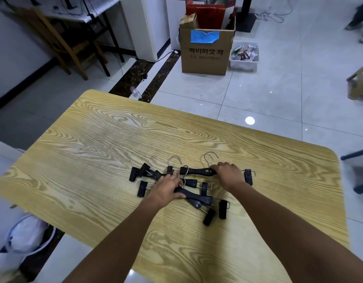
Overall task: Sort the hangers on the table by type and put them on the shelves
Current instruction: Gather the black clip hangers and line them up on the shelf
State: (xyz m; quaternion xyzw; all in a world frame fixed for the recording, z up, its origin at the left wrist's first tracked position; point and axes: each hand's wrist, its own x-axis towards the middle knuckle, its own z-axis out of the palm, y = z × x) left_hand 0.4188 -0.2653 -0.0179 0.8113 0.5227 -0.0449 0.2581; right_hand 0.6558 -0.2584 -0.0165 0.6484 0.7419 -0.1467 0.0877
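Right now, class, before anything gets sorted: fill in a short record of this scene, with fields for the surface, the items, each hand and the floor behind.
surface: wooden table
items: black clip hangers with metal hooks, lying overlapped in a pile
left hand: grips the bar of the near hanger
right hand: grips the far hanger, which has gold lettering
floor behind: cardboard box, white bin, water bottle
shelves: not in view

Tangled black hangers, three hooks showing, two hands, one table
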